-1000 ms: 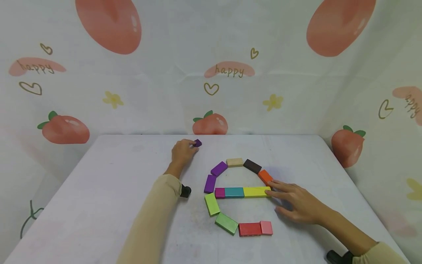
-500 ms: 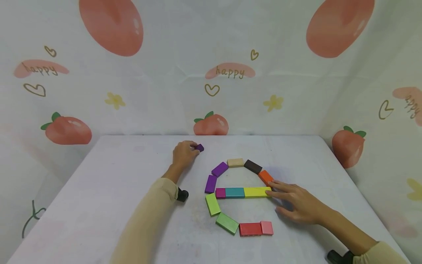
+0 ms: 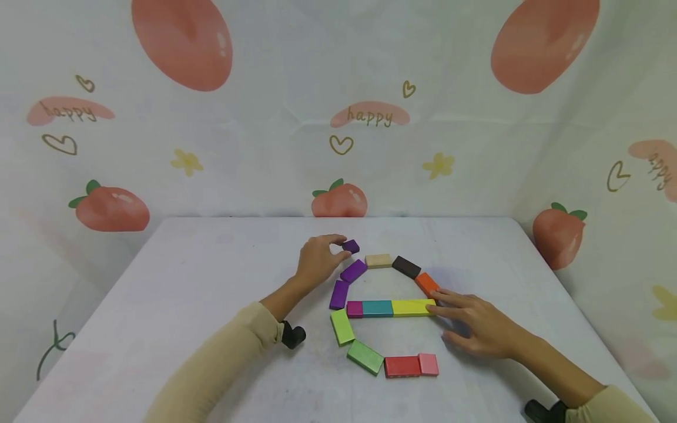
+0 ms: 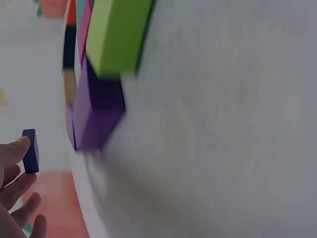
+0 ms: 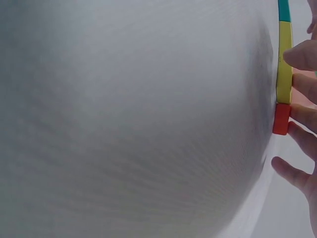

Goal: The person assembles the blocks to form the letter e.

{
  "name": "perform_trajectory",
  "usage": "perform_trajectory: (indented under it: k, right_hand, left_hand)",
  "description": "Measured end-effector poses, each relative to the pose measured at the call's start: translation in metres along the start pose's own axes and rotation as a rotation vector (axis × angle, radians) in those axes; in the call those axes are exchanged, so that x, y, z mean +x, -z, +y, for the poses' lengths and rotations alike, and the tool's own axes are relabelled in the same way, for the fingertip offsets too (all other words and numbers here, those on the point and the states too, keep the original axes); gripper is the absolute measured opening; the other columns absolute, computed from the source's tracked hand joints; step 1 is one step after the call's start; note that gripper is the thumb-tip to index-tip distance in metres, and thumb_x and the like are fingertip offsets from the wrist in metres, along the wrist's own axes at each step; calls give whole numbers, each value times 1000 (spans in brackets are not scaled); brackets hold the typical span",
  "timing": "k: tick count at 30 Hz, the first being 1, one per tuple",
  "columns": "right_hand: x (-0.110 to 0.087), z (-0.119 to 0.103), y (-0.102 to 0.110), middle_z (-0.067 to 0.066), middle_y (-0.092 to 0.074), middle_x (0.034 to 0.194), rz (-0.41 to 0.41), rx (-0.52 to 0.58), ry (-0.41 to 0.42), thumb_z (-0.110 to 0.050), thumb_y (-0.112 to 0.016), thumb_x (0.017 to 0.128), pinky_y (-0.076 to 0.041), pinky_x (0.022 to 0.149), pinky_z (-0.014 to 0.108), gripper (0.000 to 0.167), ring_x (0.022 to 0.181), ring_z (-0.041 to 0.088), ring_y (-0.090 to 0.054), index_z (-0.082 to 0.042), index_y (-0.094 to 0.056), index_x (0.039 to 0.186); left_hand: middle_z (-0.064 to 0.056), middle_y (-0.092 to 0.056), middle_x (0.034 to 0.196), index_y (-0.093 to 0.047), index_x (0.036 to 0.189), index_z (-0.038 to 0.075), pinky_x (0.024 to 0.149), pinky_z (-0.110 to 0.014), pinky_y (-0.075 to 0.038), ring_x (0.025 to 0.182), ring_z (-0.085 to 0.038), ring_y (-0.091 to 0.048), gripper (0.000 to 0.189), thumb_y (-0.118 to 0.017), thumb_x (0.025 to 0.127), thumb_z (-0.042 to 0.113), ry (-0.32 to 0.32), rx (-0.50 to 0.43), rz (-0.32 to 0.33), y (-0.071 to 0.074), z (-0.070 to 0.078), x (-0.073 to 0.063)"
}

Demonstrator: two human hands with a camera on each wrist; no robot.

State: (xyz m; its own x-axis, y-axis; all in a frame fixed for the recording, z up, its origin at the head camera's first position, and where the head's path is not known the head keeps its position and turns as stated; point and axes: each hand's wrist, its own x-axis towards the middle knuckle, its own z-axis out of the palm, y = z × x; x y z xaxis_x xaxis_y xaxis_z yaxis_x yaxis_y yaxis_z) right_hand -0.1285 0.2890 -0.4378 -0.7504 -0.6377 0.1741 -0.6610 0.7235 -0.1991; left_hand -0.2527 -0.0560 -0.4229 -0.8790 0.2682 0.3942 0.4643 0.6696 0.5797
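Thumb and fingers of my left hand (image 3: 319, 259) pinch a small dark purple block (image 3: 351, 246) just above the table, behind the row of blocks. In the left wrist view that block (image 4: 31, 151) sits at the fingertips. Close below it lie a purple block (image 3: 354, 271) and a beige block (image 3: 378, 261). My right hand (image 3: 478, 326) lies with fingers extended at the right side of the blocks. Its fingertips touch the end of the yellow block (image 3: 411, 308) and the orange block (image 3: 426, 284).
Blocks form an "e" shape on the white table (image 3: 185, 329): black (image 3: 406, 267), teal (image 3: 377, 308), magenta (image 3: 354, 309), another purple (image 3: 339, 294), lime (image 3: 342, 327), green (image 3: 365, 357), red (image 3: 402, 367) and pink (image 3: 429, 364). A printed curtain (image 3: 264, 129) hangs behind.
My left hand has carried the small dark purple block rightward and nearer, from the table's far edge to beside the beige block. The right hand stays in place.
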Motion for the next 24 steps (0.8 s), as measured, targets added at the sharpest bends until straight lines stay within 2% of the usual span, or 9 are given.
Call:
perform_trajectory:
  k: [2,5,9,12,17,24]
  right_hand:
    - [0,0,0,9,-57,142,0,2,-4,-30,-78,82,-53,88,58,51,127,34,-56,-19,-68,131]
    - [0,0,0,9,-57,142,4,4,-7,-29,-78,82,-53,88,58,51,126,34,-56,-19,-68,131]
    - [0,0,0,9,-58,141,15,-1,2,-29,-79,82,-54,87,57,51,126,34,-56,-19,-68,131]
    - [0,1,-1,9,-58,141,25,-6,11,-28,-79,81,-54,87,57,51,126,34,-56,-19,-68,130]
    - [-1,3,-2,8,-58,141,41,-2,19,-28,-79,81,-54,86,57,51,126,34,-57,-20,-69,130]
    - [-2,3,-2,8,-58,141,68,-5,48,-25,-79,80,-54,86,57,50,126,33,-57,-18,-69,129]
  left_hand:
    - [-6,-75,105,-74,115,5,83,-39,-53,84,-23,-69,35,-81,84,21,-32,-28,-21,-5,13,-7]
    - [-4,-75,108,-75,115,7,83,-36,-53,87,-20,-68,35,-81,84,23,-81,-67,-57,-12,35,-19]
    - [-1,-74,111,-74,115,9,90,-31,-53,106,-16,-67,35,-81,85,24,-146,-118,-114,-23,63,-40]
    - [2,-74,110,-74,116,9,92,-27,-52,107,-11,-66,34,-80,86,25,-192,-137,-156,-32,79,-55]
    - [7,-74,111,-75,116,11,96,-25,-49,110,-6,-64,34,-80,86,27,-252,-141,-201,-42,97,-72]
    - [10,-74,105,-76,114,13,93,-19,-47,107,0,-64,33,-81,85,28,-301,-164,-252,-53,115,-85]
